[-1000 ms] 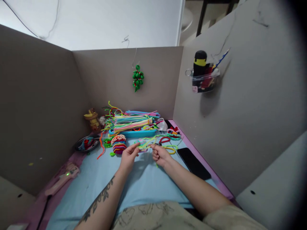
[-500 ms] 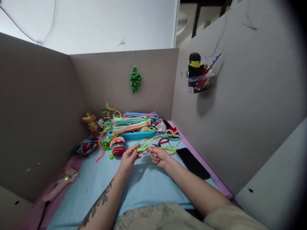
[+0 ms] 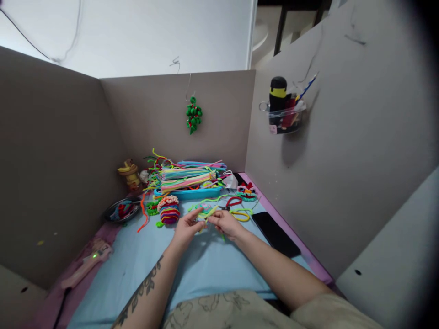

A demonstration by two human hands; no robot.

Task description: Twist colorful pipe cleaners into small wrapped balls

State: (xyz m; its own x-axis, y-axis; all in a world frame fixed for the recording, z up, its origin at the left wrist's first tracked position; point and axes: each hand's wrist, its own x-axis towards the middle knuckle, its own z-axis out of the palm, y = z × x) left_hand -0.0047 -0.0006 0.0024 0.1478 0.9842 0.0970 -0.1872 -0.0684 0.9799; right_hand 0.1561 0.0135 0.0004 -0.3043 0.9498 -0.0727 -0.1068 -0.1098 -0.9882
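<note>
My left hand (image 3: 187, 230) and my right hand (image 3: 225, 224) are close together over the light blue cloth, both closed in a pinch. Between their fingertips runs a pale yellow pipe cleaner (image 3: 212, 212), and each hand grips part of it. A short green end shows under my right hand. Just beyond the fingers lies a small pastel pink-and-teal piece (image 3: 205, 208), partly hidden. Scissors with a red handle (image 3: 234, 201) rest behind my right hand. To the left of my left hand stands a striped, multicoloured pipe-cleaner bundle (image 3: 169, 212).
Bundles of pipe cleaners (image 3: 187, 176) lie on a blue tray (image 3: 200, 194) at the back. A black phone (image 3: 276, 234) is on the right. At the left are a dark bowl (image 3: 109, 213) and a pink glue gun (image 3: 85, 266). Grey panels (image 3: 219, 114) enclose the table.
My hands have come closer together, and my right hand has shifted slightly left. The pale yellow pipe cleaner between them is now held at a different angle.
</note>
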